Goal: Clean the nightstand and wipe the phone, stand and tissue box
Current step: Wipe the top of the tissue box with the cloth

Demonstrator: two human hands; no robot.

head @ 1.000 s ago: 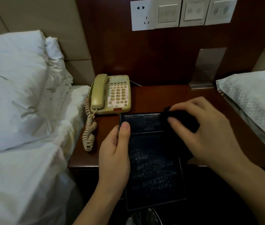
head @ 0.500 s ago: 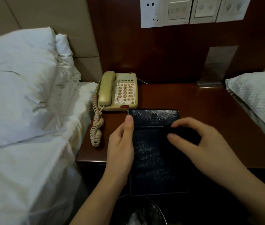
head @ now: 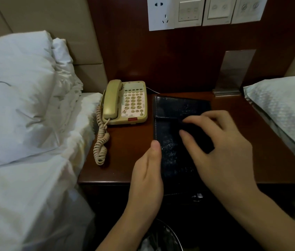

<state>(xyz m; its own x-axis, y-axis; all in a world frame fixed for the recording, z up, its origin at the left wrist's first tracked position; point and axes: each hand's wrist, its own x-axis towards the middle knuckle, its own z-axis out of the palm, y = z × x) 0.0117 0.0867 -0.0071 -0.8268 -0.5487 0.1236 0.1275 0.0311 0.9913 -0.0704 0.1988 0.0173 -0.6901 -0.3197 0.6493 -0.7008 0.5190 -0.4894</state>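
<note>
Dark leather tissue box [head: 172, 124], scuffed and stitched, lies at the nightstand [head: 125, 156] front edge; left hand [head: 148, 171] grips its side, right hand [head: 221, 153] fingers pinching a dark cloth [head: 197, 134].

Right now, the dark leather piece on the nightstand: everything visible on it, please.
The dark leather case looks flat, navy-black, with pale stitching along its left edge and a folded flap at the far end. Whitish scuffs or dust streak its face. It lies on the nightstand, right of the phone. The left hand holds its left edge, thumb on top; the right hand presses a dark cloth on it.
</note>
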